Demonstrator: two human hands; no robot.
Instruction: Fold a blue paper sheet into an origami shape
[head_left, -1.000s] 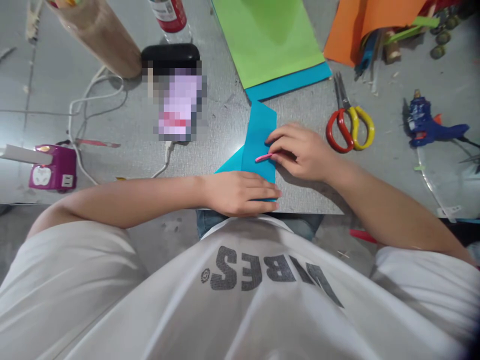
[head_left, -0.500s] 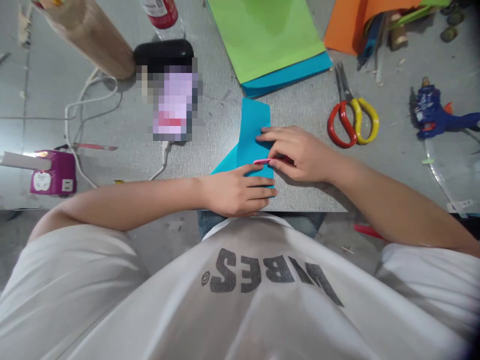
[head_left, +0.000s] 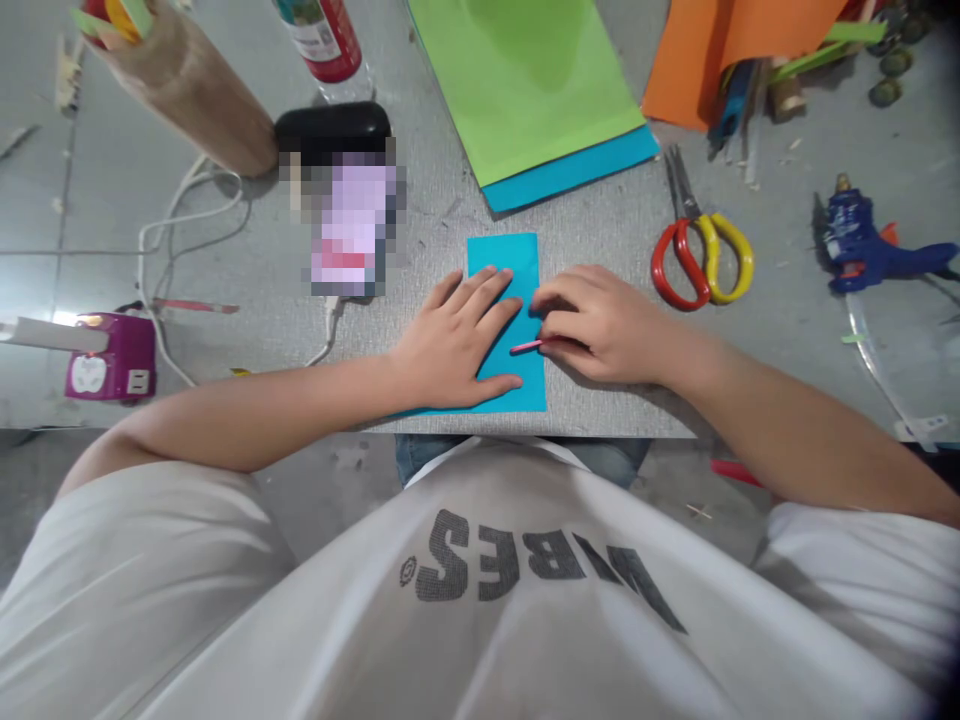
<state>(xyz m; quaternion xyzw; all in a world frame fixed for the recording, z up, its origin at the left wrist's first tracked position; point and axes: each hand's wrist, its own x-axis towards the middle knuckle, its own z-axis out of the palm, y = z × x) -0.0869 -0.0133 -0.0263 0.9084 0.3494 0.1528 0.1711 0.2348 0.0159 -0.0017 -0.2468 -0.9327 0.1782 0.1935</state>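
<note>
A folded sheet of blue paper (head_left: 517,255) lies on the table in front of my body. My left hand (head_left: 469,345) rests flat on it with the fingers spread, covering its left part. At the paper's right edge is my right hand (head_left: 589,325), its fingers curled. Between thumb and forefinger it pinches a thin pink stick (head_left: 525,347) whose tip reaches over the paper; the stick's other end is hidden in the hand. The other fingertips of my right hand touch or nearly touch the paper's edge.
Scissors (head_left: 701,250) with red and yellow handles lie to the right, a blue glue gun (head_left: 855,235) farther right. Green paper (head_left: 540,90) and orange paper (head_left: 686,70) are at the back. A phone (head_left: 352,220), white cable (head_left: 142,240), purple adapter (head_left: 112,355) and brown holder (head_left: 202,100) stand left.
My left hand has moved up the paper and spread flat. The blue paper now lies straighter, its slanted left flap mostly out of sight. My right hand still pinches the pink stick, slightly lower.
</note>
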